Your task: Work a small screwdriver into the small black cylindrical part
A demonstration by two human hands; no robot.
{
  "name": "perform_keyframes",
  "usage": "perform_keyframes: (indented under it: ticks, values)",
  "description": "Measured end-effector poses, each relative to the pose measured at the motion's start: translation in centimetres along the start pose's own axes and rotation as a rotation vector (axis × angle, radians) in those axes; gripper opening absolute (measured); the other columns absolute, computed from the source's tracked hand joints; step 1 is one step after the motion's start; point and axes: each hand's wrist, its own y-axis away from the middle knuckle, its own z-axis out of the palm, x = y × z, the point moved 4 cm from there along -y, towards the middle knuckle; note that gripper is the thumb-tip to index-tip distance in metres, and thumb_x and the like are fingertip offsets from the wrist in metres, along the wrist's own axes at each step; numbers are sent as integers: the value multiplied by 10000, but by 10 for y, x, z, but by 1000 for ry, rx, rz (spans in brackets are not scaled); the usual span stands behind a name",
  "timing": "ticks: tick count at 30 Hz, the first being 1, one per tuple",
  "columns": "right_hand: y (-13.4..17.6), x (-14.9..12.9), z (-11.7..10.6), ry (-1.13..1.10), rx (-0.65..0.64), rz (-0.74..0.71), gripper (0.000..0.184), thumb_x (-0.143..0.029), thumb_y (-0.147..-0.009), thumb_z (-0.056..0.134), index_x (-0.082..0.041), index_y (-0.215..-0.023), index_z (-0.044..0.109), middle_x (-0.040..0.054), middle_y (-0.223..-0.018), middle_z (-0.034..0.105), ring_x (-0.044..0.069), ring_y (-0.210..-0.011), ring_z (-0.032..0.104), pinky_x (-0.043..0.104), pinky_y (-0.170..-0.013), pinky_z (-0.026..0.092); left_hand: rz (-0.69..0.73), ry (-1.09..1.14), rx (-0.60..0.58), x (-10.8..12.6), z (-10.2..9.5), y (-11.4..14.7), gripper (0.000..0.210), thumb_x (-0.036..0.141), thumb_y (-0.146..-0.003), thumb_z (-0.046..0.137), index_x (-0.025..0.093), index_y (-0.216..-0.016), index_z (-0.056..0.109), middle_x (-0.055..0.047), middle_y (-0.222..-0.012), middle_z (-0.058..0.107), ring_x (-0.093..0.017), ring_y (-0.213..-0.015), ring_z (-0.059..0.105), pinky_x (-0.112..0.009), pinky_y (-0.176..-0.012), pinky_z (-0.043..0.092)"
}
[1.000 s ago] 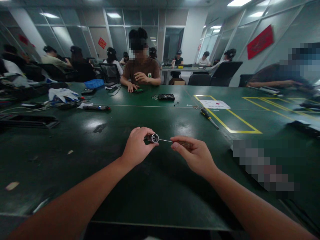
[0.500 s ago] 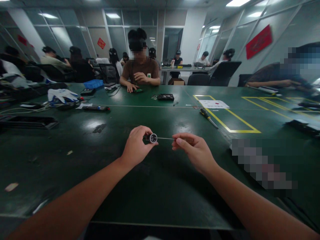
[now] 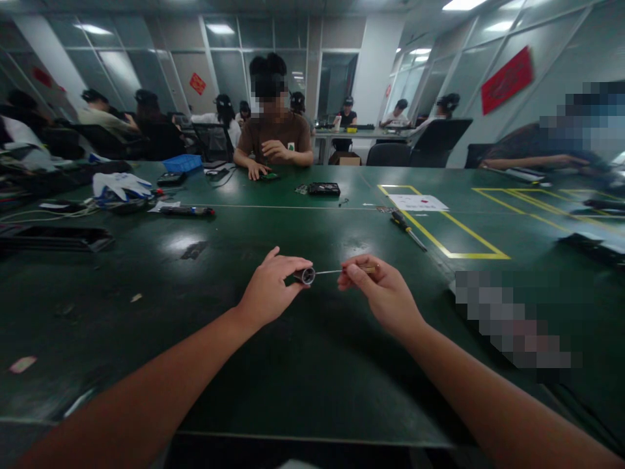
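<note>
Thumb and fingers of my left hand [image 3: 271, 286] pinch a small dark cylinder with a pale ring-shaped end [image 3: 308, 276]; the open end faces me and slightly right. My right hand [image 3: 375, 286] is closed round the amber handle of a thin screwdriver [image 3: 368, 268]. Its slim metal shaft points left, and the tip reaches the rim of the cylinder; whether it is inside or just against it I cannot tell. Both hands are above the green table [image 3: 303, 384]. Part of the cylinder is hidden behind my left fingers.
A yellow-and-black screwdriver [image 3: 407, 229] lies beyond my right hand, near a paper sheet [image 3: 417, 202]. Farther off are a black device [image 3: 323, 189], white gloves [image 3: 121, 187] and a blue basket [image 3: 182, 163]. A person [image 3: 273, 140] sits opposite; a blurred-out object lies at right.
The cylinder has turned and shifted slightly right and down in my left hand, whose index finger now lies straighter along its top. My right hand's screwdriver has tilted a little.
</note>
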Motion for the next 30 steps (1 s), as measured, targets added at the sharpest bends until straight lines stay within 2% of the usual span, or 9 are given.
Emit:
perform_keyframes:
  ticks: [2,4,7,14,25,30]
  values:
    - [-3,4,-1,-128,32,45,321,-515,-890,696,-197,-922,667,31,-771,706,180,-707,687,360,-739,582,4,2,-7,0,1,0,314,159,-825,764,253,-1122,723,-41,-1181,763,-223,-1087,718,-610,-1199,298]
    - [-5,4,-3,-166,72,40,331,-532,-891,690,-202,-897,655,25,-763,699,178,-698,689,364,-734,590,-1,9,-8,0,1,0,318,150,-827,758,252,-1127,725,-46,-1190,760,-227,-1098,716,-617,-1200,295]
    - [-2,0,-4,-92,99,-22,301,-506,-888,709,-213,-926,651,31,-813,719,189,-752,709,375,-778,592,-14,20,-8,1,2,1,340,175,-824,770,255,-1151,722,-50,-1204,755,-234,-1114,710,-625,-1199,294]
    - [4,-10,-1,145,39,-106,266,-468,-928,673,-209,-980,648,49,-830,741,213,-812,729,365,-781,570,-30,17,-49,3,3,1,401,187,-837,767,245,-1228,696,-65,-1244,737,-241,-1156,690,-641,-1201,279]
    - [7,-10,-1,237,-20,-159,217,-425,-972,631,-214,-1017,644,56,-884,750,217,-867,733,343,-773,554,-27,13,-143,4,6,1,434,151,-877,703,247,-1297,651,-67,-1294,712,-249,-1202,658,-671,-1212,222]
    - [9,-8,0,301,-34,-199,216,-429,-974,625,-220,-1023,649,51,-864,749,217,-819,724,338,-716,541,-14,12,-173,3,8,2,429,176,-888,701,231,-1309,639,-71,-1294,710,-246,-1194,656,-675,-1214,201]
